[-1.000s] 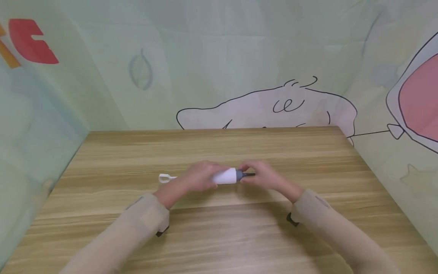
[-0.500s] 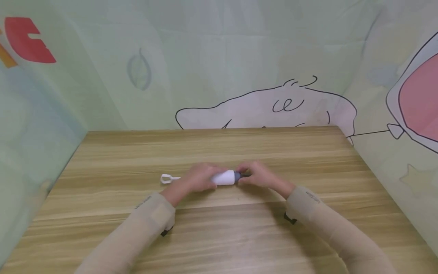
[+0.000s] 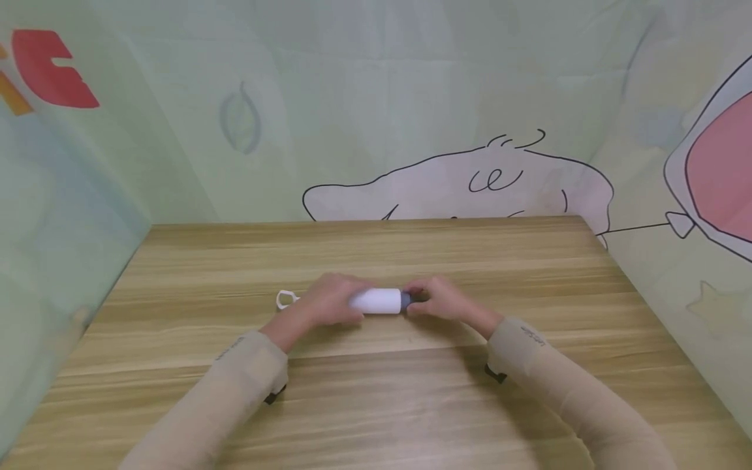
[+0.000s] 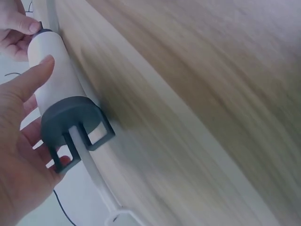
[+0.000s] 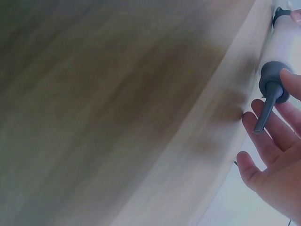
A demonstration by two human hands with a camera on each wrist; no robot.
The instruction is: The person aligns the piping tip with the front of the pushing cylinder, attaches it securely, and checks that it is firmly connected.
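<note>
A large syringe with a white barrel (image 3: 380,301) lies crosswise just above the table in the head view. My left hand (image 3: 331,299) grips the barrel near its rear end, thumb on one side and fingers on the other. Behind it, a dark grey end cap (image 4: 68,115) carries two square finger loops, and a white plunger rod (image 4: 96,175) runs out to a white loop handle (image 3: 285,299). At the front, my right hand (image 3: 443,300) holds the grey front cap (image 5: 273,73) between thumb and fingers. A narrow grey nozzle (image 5: 266,112) sticks out between those fingers.
Under both hands spreads a wood-grain table (image 3: 376,405). A printed cloth backdrop (image 3: 376,111) stands along its back and sides. Dark wrist straps (image 3: 495,373) show under the beige sleeves (image 3: 546,375).
My left hand has slid leftward along the barrel, so more white shows between the hands. My right hand has shifted slightly left and now covers more of the nozzle in the head view.
</note>
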